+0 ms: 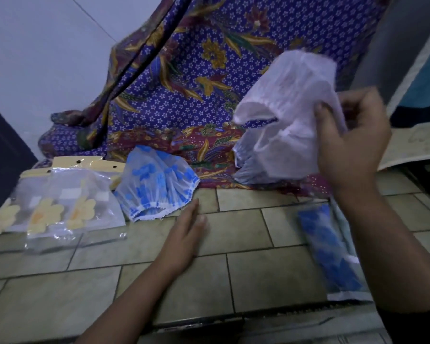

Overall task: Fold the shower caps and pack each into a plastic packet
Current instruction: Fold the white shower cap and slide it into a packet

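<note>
White shower cap [283, 125]: lifted at 2 o'clock, bunched.
Right hand [353, 145]: fingers curled, gripping that cap's edge.
Left hand [184, 234]: flat, fingers straight together, 6 o'clock, over tiled floor [246, 269].
Blue shower cap [157, 184]: on floor, just beside left hand.
Plastic packets [60, 207]: heaped at 9 o'clock.
</note>
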